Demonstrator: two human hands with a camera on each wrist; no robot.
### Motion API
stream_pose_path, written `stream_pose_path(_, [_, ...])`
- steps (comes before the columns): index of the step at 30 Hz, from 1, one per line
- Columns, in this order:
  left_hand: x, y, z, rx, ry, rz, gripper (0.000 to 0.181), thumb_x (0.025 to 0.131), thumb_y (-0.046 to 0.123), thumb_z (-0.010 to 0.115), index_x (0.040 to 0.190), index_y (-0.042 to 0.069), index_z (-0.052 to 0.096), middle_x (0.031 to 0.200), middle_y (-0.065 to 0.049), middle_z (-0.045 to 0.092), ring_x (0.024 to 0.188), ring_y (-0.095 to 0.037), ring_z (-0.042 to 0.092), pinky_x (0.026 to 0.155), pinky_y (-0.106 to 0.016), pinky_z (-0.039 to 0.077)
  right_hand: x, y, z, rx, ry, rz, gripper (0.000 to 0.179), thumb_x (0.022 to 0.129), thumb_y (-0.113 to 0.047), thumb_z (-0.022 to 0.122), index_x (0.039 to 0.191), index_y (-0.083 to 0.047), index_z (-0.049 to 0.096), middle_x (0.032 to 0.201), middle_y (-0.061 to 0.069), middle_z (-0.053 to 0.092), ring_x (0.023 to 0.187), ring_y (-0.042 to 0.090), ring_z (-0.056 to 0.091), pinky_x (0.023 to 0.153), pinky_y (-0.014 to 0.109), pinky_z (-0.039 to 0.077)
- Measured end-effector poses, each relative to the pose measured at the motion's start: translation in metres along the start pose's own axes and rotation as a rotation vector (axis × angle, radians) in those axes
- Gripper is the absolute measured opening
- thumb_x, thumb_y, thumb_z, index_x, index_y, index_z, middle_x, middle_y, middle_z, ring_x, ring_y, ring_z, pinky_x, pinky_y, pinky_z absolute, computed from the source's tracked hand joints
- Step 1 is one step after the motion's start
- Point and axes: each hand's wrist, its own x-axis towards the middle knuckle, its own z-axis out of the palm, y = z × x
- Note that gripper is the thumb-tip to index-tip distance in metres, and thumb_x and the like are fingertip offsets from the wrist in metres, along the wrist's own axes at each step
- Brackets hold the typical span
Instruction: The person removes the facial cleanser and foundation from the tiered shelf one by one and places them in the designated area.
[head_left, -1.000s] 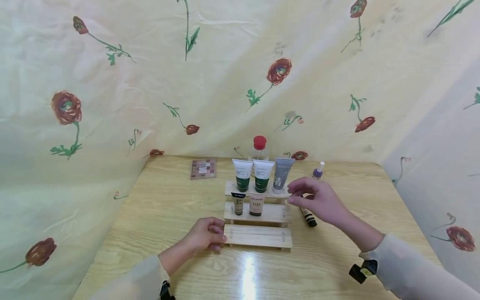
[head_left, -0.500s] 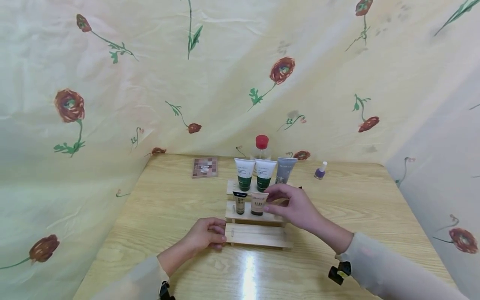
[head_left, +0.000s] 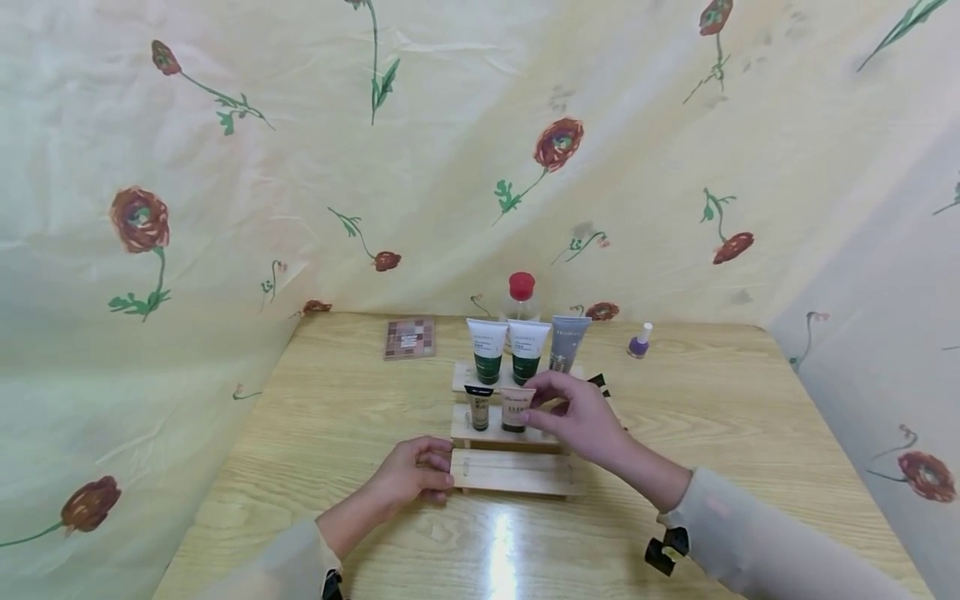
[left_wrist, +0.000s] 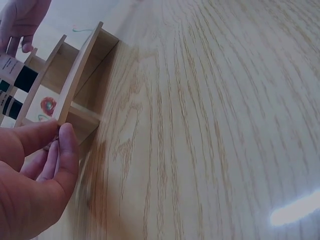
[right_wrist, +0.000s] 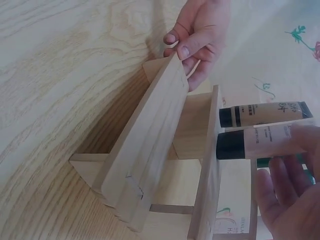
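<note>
My left hand (head_left: 411, 473) pinches the left end of the lowest step of a three-step wooden display rack (head_left: 517, 472). In the left wrist view, thumb and fingers meet at that board's corner. My right hand (head_left: 583, 419) pinches a small pink tube (head_left: 514, 407) by its right side, the tube standing cap down on the middle step. Beside it stands a small gold tube (head_left: 479, 412) with a black cap. On the top step are two white-and-green tubes (head_left: 487, 350) and a grey-blue tube (head_left: 567, 342), its lower part partly hidden by my right hand.
A clear bottle with a red cap (head_left: 521, 286) stands behind the rack. An eyeshadow palette (head_left: 409, 338) lies at the back left, a purple nail polish bottle (head_left: 639, 342) at the back right. A black item (head_left: 598, 382) is mostly hidden behind my right hand.
My right hand has moved left from beside the rack's right end to the pink tube. My left hand stays on the lowest step.
</note>
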Motion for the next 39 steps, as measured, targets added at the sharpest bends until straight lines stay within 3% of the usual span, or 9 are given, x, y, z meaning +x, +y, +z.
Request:
stream_pose_path(10, [-0.001,0.000,0.001,-0.008,-0.001,0.000,0.057,0.086,-0.012,0.072,0.139,-0.011,0.050,0.102,-0.013,0.061,0.078,-0.020,0.067,0.070,-0.033,0.066,-0.001,0.001,-0.001,-0.022,-0.001,-0.021,0.023,0.091,-0.015,0.079,0.112,-0.015,0.072,0.109,0.003,0.073,0.099,0.018,0.069,0.077,0.026,0.063])
stream_pose_path(17, [0.000,0.000,0.002,-0.016,0.004,-0.014,0.057,0.085,-0.013,0.073,0.138,-0.011,0.051,0.102,-0.013,0.061,0.078,-0.020,0.068,0.070,-0.033,0.066,-0.004,-0.006,-0.013,-0.018,0.036,-0.038,0.022,0.091,-0.018,0.080,0.112,-0.016,0.073,0.107,0.002,0.074,0.097,0.018,0.070,0.077,0.026,0.063])
stream_pose_path(23, [-0.002,0.003,0.002,0.001,0.000,-0.009,0.056,0.086,-0.013,0.072,0.137,-0.012,0.051,0.101,-0.013,0.060,0.078,-0.019,0.067,0.070,-0.034,0.066,-0.009,-0.010,-0.035,0.004,0.086,-0.043,0.023,0.092,-0.016,0.079,0.114,-0.013,0.073,0.108,0.004,0.074,0.095,0.020,0.070,0.077,0.028,0.064])
stream_pose_path(30, [-0.002,0.005,0.001,0.014,-0.001,-0.011,0.056,0.086,-0.012,0.073,0.137,-0.013,0.051,0.100,-0.013,0.061,0.076,-0.018,0.067,0.069,-0.035,0.066,-0.018,-0.004,-0.068,-0.059,0.141,-0.012,0.024,0.096,-0.021,0.075,0.119,-0.013,0.073,0.112,0.005,0.073,0.100,0.012,0.069,0.083,0.024,0.063])
stream_pose_path(39, [0.004,-0.001,-0.003,0.018,-0.011,-0.016,0.058,0.085,-0.009,0.075,0.138,-0.011,0.051,0.099,-0.011,0.063,0.076,-0.017,0.068,0.071,-0.035,0.067,-0.021,0.033,-0.105,-0.070,0.204,0.086,0.031,0.096,-0.020,0.075,0.122,-0.002,0.069,0.111,0.016,0.073,0.087,0.007,0.070,0.070,0.033,0.066])
